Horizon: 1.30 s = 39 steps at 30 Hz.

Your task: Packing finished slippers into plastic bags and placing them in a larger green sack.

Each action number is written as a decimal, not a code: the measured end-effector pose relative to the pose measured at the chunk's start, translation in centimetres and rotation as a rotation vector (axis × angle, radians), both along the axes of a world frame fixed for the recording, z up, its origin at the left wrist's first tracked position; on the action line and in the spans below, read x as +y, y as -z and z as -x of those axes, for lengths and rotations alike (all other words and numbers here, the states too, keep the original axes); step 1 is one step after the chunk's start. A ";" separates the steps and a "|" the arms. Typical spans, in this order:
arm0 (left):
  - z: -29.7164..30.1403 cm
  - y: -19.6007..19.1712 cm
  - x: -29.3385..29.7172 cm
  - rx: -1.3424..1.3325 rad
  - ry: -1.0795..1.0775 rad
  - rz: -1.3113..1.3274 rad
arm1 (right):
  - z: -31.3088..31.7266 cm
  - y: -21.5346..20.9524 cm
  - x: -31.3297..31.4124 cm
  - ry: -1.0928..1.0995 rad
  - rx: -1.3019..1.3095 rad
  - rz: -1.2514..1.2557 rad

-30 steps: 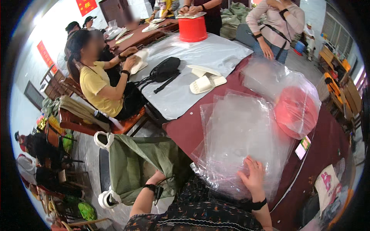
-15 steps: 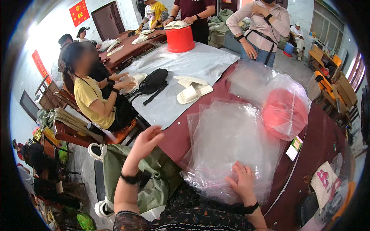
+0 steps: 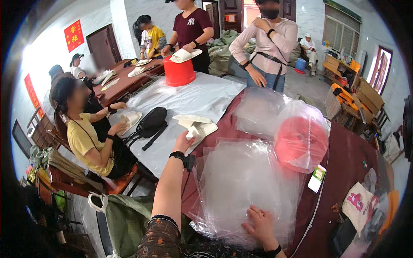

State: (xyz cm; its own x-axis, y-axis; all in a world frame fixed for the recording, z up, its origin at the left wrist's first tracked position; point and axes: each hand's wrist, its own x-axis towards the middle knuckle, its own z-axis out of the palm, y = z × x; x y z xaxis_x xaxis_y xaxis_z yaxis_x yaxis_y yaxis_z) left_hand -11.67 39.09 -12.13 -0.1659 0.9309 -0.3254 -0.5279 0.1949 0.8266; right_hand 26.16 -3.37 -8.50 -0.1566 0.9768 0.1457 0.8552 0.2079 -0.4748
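My left hand [image 3: 184, 143] is stretched out to a pair of cream slippers, its fingers closed at the near edge of the front slipper [image 3: 202, 130]. The other slipper [image 3: 192, 118] lies tilted just behind, partly over it. Both rest where the pale sheet meets the dark red tabletop. On a loose stack of clear plastic bags [image 3: 236, 176] in front of me lies my right hand [image 3: 260, 224], fingers apart and holding nothing.
A red rounded object in clear plastic [image 3: 301, 144] and a phone [image 3: 316, 178] are right of the bags. Beyond stand a black bag [image 3: 151, 124] and an upturned red bucket [image 3: 178, 72]. Several people surround the tables; a green sack [image 3: 129, 219] stands lower left.
My left hand has gone from raised in the air forward to the slippers. My right hand stays on the bags. The view has shifted, and a person behind the bucket has lifted a slipper.
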 end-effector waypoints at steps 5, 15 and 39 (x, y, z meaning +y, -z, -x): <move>3.0 -3.6 -0.1 0.376 0.023 0.126 | 0.5 -0.5 -0.2 -0.020 0.081 -0.033; -1.1 -25.5 -8.0 0.537 0.266 -0.345 | -0.1 1.0 -0.3 0.008 0.045 -0.093; -16.3 -25.6 -26.0 0.449 0.928 -0.318 | -0.5 0.4 -0.6 0.008 -0.057 0.046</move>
